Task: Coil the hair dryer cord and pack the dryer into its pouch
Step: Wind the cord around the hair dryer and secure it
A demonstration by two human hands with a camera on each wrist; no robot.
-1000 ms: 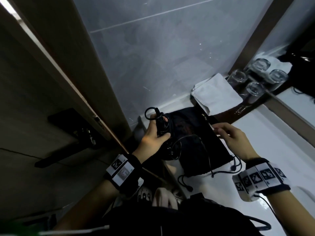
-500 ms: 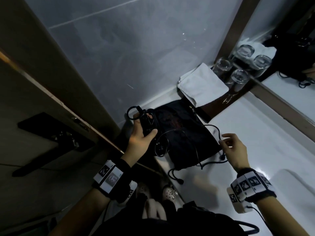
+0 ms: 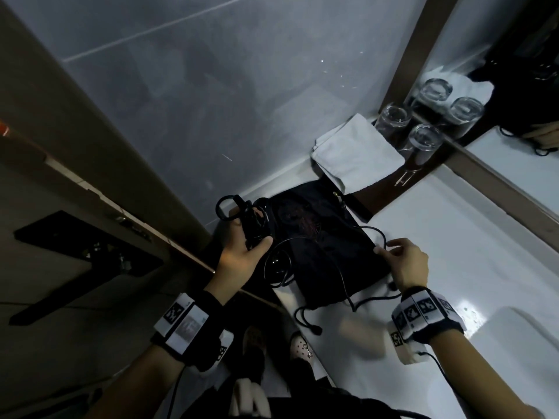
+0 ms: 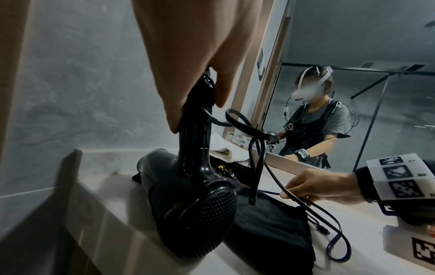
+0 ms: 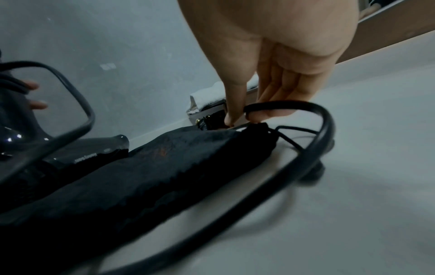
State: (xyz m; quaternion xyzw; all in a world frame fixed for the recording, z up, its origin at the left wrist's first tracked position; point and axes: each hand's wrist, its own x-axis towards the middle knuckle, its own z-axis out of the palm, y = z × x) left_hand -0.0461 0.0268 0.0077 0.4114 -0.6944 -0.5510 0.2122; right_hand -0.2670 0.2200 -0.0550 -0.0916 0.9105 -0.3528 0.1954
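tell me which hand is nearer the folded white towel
Right. The right hand pinches the cord just below the towel; the left hand grips the dryer handle farther away, across the pouch.

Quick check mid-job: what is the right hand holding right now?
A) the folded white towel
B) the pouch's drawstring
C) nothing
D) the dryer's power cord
D: the right hand pinches the black power cord between thumb and fingers just above the pouch, while the left hand grips the hair dryer by its handle.
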